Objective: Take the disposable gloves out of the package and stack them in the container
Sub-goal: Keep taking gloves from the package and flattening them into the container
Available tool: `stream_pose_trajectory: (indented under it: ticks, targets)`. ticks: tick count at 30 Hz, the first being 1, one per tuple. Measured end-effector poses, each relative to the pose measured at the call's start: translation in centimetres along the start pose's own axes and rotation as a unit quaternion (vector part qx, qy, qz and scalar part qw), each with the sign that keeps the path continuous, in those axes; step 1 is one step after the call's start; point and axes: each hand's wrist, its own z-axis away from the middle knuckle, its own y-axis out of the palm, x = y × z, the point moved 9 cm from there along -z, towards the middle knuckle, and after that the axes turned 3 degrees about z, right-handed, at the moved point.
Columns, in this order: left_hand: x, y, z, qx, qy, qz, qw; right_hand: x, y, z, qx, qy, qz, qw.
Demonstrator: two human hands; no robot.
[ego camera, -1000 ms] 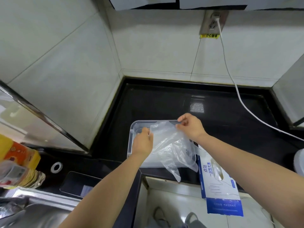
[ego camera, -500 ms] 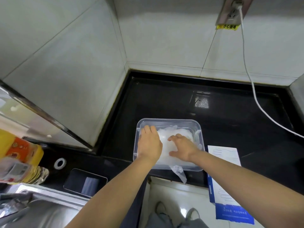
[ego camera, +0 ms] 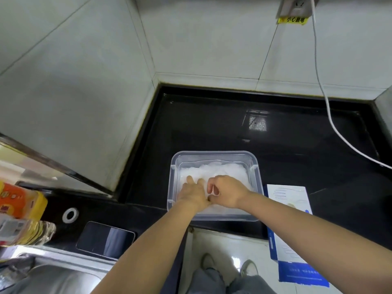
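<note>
Where spread flat before, now curled at right hand [ego camera: 228,193], grasp impossible to tell; pressing flat-fingered with left hand [ego camera: 192,195] at its 9 o'clock on gloves [ego camera: 222,169] inside container [ego camera: 214,153], no longer overhanging its 6 o'clock rim.

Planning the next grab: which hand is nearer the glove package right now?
Right. Both are inside the clear container. The right hand sits between the left hand and the glove package, which lies outside the container's right wall.
</note>
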Motion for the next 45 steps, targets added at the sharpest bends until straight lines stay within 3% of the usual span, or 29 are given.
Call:
stream_pose_trajectory:
  ticks: [2,6,16,20,24,29,33,37,45]
  targets:
    - [0.3,0.1,-0.1,0.01,-0.014,-0.005,1.0,-1.1,1.3,0.0,0.068,0.052,0.058,0.995]
    - [0.6,0.7,-0.3,0.03,-0.025,-0.014,0.999,-3.6,2.6,-0.2,0.088,0.103,0.083,0.987]
    - [1.0,1.4,-0.9,0.043,-0.037,-0.039,0.998,-4.4,3.4,-0.4,0.111,0.087,0.056,0.988]
    - [-0.2,-1.9,-0.4,-0.075,-0.006,-0.059,0.995,-3.7,-0.8,-0.3,-0.026,0.032,0.016,0.999]
    - [-2.8,-6.6,1.4,-0.227,0.027,-0.043,0.973,-3.4,-6.6,2.1,-0.199,-0.013,-0.129,0.971]
    - [-8.3,-8.9,3.7,-0.285,0.079,0.041,0.954,-8.4,-9.9,6.5,-0.292,0.034,-0.187,0.937]
    - [-15.2,-7.2,5.7,-0.251,0.171,0.077,0.95,-13.8,-8.3,10.1,-0.235,0.127,-0.162,0.95]
    - [-20.8,-2.8,6.9,-0.164,0.233,0.106,0.953,-17.5,-4.0,12.9,-0.086,0.206,-0.076,0.972]
    - [-20.4,8.8,4.7,0.046,0.115,0.034,0.992,-17.8,1.5,15.3,0.021,0.218,0.041,0.975]
